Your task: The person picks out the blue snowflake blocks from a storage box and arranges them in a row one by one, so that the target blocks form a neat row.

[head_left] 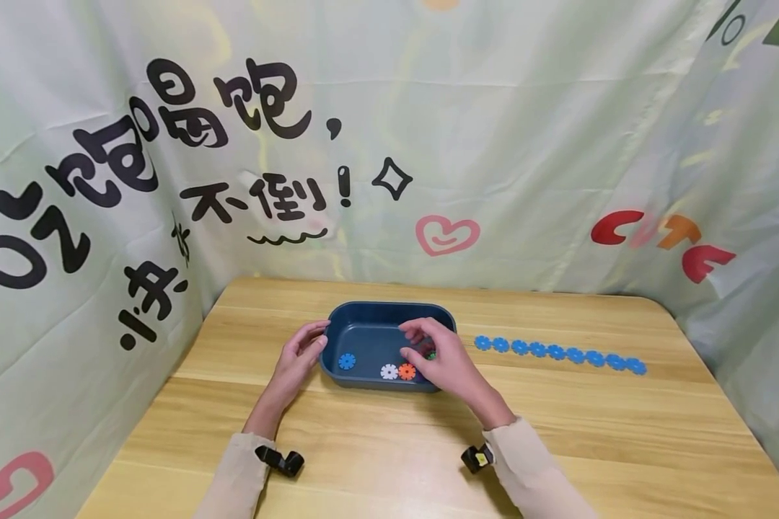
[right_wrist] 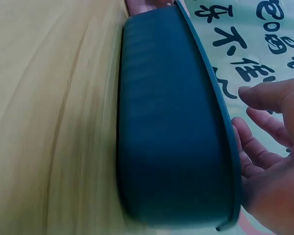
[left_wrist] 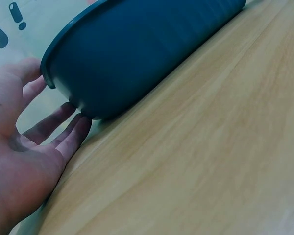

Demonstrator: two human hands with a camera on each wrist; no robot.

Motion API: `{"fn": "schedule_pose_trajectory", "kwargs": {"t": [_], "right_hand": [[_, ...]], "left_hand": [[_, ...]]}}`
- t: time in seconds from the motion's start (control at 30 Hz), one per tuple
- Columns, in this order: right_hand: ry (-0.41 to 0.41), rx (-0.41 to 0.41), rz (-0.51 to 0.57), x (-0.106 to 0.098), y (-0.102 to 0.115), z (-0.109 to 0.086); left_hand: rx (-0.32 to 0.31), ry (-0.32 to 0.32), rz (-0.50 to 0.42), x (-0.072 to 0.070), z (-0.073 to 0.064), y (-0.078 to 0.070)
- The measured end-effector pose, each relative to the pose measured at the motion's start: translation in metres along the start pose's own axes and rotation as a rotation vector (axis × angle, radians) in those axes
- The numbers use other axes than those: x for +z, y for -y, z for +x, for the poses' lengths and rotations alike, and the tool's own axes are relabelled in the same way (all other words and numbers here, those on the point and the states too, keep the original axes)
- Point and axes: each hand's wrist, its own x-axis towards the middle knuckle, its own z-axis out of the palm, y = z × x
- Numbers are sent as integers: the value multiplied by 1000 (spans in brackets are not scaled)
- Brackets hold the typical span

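Note:
A dark blue tray (head_left: 357, 314) stands on the table with small notched plastic discs inside. These are a blue disc (head_left: 347, 361) at the left, a white disc (head_left: 389, 372) and an orange disc (head_left: 407, 371) side by side near the front wall, and a green disc (head_left: 431, 355) partly hidden by my right hand. My left hand (head_left: 296, 353) touches the tray's left end with its fingertips, fingers spread, as the left wrist view shows. Over the tray's right part hovers my right hand (head_left: 443, 358), thumb and fingers apart, with nothing visible between them.
To the right of the tray, several blue discs (head_left: 556, 352) lie in a long row on the wooden table (head_left: 376, 447). A printed curtain (head_left: 526, 166) hangs behind the table and along its sides. Each sleeve carries a small black wrist camera (head_left: 476, 458).

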Motion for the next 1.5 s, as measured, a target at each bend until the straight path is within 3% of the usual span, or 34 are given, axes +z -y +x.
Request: {"fn": "schedule_pose_trajectory", "kwargs": {"t": [0.3,0.6,1.23,1.5], "right_hand": [[55,-2,-15,23,3,14],[161,32,-32,44,4,26],[384,104,-92,64,-1,49],[441,57,-157,76,-8,60]], "left_hand": [[5,1,-12,1,-1,0],[9,9,-15,0,-1,0],[0,15,-32,0,-1,2],[13,13,-39,0,0,3]]}}
